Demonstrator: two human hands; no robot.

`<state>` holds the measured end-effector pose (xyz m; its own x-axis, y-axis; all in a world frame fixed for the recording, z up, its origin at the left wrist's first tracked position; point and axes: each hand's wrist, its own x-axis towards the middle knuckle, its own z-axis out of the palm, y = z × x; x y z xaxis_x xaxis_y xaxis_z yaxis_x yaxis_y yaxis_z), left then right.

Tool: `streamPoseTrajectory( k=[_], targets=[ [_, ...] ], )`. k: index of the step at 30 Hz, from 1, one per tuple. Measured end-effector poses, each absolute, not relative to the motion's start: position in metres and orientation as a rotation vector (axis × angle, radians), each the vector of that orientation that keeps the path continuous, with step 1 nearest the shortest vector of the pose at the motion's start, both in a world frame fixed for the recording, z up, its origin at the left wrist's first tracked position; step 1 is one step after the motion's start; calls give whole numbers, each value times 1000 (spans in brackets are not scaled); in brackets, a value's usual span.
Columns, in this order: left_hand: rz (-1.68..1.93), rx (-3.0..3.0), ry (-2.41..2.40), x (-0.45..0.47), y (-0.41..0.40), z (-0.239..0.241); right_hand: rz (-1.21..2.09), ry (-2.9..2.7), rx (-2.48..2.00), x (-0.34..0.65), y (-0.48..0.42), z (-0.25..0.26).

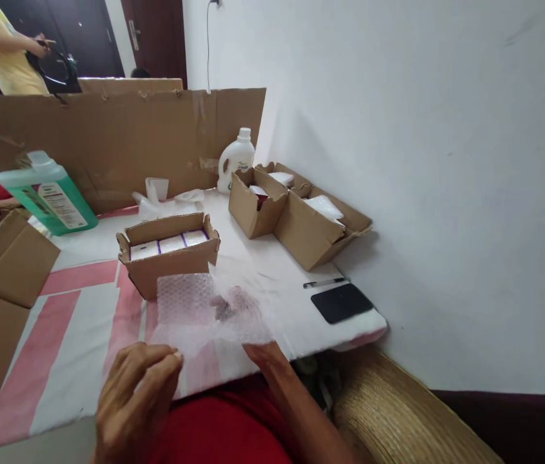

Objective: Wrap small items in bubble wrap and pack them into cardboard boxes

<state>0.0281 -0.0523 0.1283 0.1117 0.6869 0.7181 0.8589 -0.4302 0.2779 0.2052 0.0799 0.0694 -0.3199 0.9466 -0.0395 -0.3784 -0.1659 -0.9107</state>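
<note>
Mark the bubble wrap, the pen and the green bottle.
bubble wrap (188,303): head view, flat left part of the sheet.
pen (325,282): head view, middle of the barrel.
green bottle (58,205): head view, on its label.

No readable text anywhere. The green bottle carries a label, but its print is too blurred. The white bottle shows nothing legible either.

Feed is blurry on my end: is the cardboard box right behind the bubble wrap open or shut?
Open. The cardboard box behind the bubble wrap has its flaps spread, and a row of white packs shows inside.
</note>
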Motion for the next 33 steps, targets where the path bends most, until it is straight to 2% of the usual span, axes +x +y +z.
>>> streamPoseTrajectory(
  k=[5, 9, 11, 15, 19, 24, 33],
  targets=[
    [-852, -2380, -1469, 47, -44, 78, 1368, -1108, -1144, 226, 106, 37],
    [-672, -2399, -1629, 63, -41, 40, 1008, -1250, -1255, 254, 98, 55],
    [-700, -2447, -1660, 66, -43, 38, 862, -1482, -1190, 254, 78, 80],
    [-936, -2439, -1725, 57, -39, 39, 845, -1932, -768, 216, 40, 106],
    [-844, -2141, -1853, 45, -19, 5, 687, -2258, -709, 170, 46, 62],
    [-579, -2191, -1669, 40, -5, -41, 522, -2562, -792, 157, 82, -1],
    [-496, -2156, -1833, 42, -8, -36, 359, -2579, -1075, 189, 118, -17]
  ],
)
